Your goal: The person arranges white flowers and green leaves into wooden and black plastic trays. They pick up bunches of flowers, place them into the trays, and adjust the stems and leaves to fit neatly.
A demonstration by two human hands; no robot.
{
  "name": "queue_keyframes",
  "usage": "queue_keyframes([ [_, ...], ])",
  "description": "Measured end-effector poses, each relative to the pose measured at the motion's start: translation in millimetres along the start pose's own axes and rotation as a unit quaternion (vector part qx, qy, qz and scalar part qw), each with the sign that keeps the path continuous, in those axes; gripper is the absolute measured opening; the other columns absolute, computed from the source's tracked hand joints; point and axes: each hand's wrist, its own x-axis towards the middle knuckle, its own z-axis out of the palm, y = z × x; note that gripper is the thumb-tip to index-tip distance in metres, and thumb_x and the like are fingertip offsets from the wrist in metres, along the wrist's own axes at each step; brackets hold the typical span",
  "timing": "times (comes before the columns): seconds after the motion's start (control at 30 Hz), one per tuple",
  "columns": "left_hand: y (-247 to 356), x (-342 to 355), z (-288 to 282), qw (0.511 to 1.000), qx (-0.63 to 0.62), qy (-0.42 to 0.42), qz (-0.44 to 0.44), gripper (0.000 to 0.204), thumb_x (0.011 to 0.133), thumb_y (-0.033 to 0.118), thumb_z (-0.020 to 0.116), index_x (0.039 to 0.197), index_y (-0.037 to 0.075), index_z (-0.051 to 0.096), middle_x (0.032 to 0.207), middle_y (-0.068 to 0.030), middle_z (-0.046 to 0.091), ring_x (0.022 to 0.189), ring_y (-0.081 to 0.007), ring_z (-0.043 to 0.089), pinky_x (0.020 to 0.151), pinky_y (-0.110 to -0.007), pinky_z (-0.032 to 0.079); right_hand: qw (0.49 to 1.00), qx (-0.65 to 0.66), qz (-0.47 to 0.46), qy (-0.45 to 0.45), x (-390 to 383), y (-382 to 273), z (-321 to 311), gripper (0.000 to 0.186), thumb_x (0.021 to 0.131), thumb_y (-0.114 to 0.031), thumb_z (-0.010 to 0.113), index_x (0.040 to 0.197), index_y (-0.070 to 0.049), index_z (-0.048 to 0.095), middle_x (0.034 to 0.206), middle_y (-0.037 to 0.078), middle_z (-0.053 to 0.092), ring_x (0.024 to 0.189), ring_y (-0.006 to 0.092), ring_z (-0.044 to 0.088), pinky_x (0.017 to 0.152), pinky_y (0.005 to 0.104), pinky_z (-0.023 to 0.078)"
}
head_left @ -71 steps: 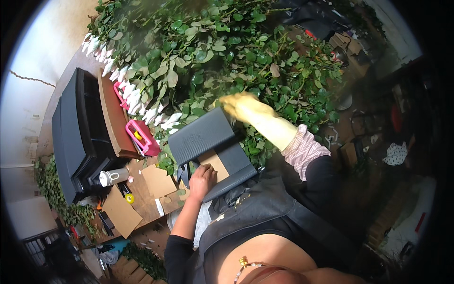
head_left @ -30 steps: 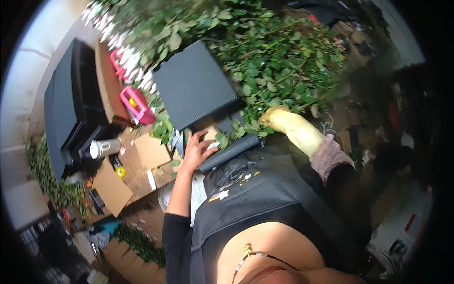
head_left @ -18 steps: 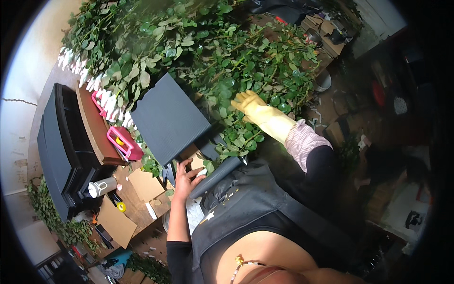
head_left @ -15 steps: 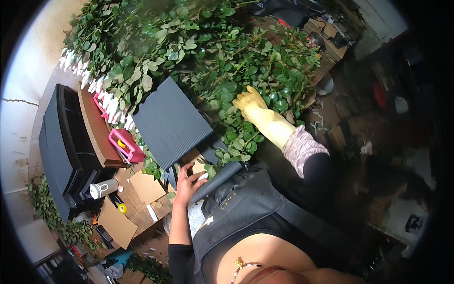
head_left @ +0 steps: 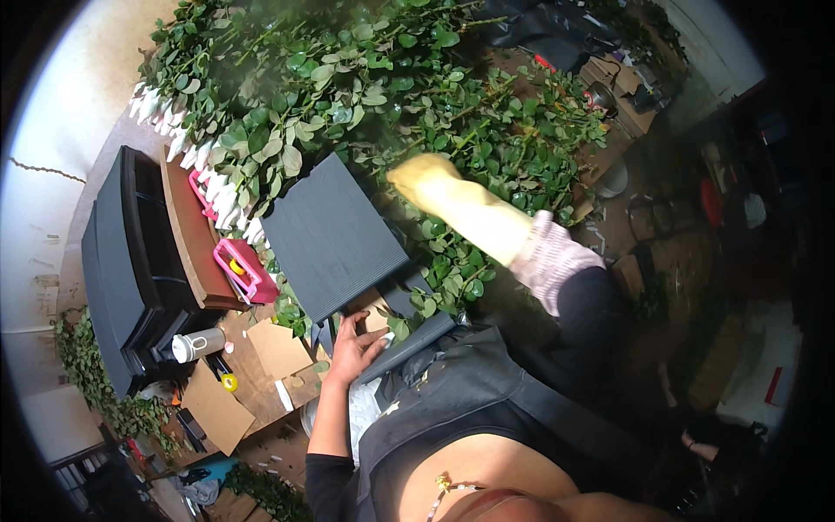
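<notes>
A light, steady touch would best spare the leaves, left of centre, beneath the dark-grey, finely ribbed rectangular panel (head_left: 335,244): there the bare left hand (head_left: 350,354) meets a small white bud-like tip (head_left: 388,338), its grip unclear. Rightward, mid-frame, the smooth yellow rubber-gloved right hand (head_left: 422,180) blurs, finger spread untellable, above a glossy-leaved green sprig (head_left: 448,285).

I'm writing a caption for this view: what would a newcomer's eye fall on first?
Probably the big heap of leafy stems across the top middle, with white tips along its left edge. Next, the yellow glove on the right hand, in front of the leaves near the centre. Then the bright pink holder, left of the dark ridged sheet.
</notes>
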Motion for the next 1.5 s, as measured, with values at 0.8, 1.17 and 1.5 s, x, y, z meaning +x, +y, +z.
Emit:
queue_keyframes([
  [0.8,-9.9,-0.6,7.1,0.998,0.003,0.046,0.041,0.033,0.081,0.033,0.082,0.109,0.017,0.081,0.133,-0.0196,0.060,0.126,-0.0376,0.054,0.118,-0.057,0.030,0.887,0.365,0.126,0.253,-158.6,75.6,-76.5,0.047,0.090,0.009,0.046,0.124,-0.012,0.071,0.120,0.013,0.069,0.108,0.0226,0.069,0.098,0.0315,0.053],
  [1.17,-19.6,-5.8,15.3,0.991,0.000,0.133,0.010,0.081,0.068,0.039,0.093,0.133,0.004,0.059,0.131,-0.0191,0.061,0.124,-0.0395,0.057,0.104,-0.045,0.048,0.946,0.298,-0.081,0.093,-181.5,13.1,-42.9,0.026,0.087,0.002,0.066,0.110,-0.008,0.073,0.103,0.012,0.073,0.096,0.0318,0.069,0.086,0.0398,0.055],
  [1.5,-10.8,-5.7,18.3,0.989,-0.091,0.117,-0.005,0.067,0.073,0.026,0.090,0.132,0.009,0.064,0.123,-0.0123,0.063,0.106,-0.0298,0.065,0.089,-0.039,0.057,0.881,0.440,0.124,-0.118,-154.4,27.8,69.4,0.014,0.082,-0.004,0.067,0.093,-0.007,0.075,0.076,0.013,0.070,0.067,0.0319,0.065,0.060,0.0394,0.052],
])
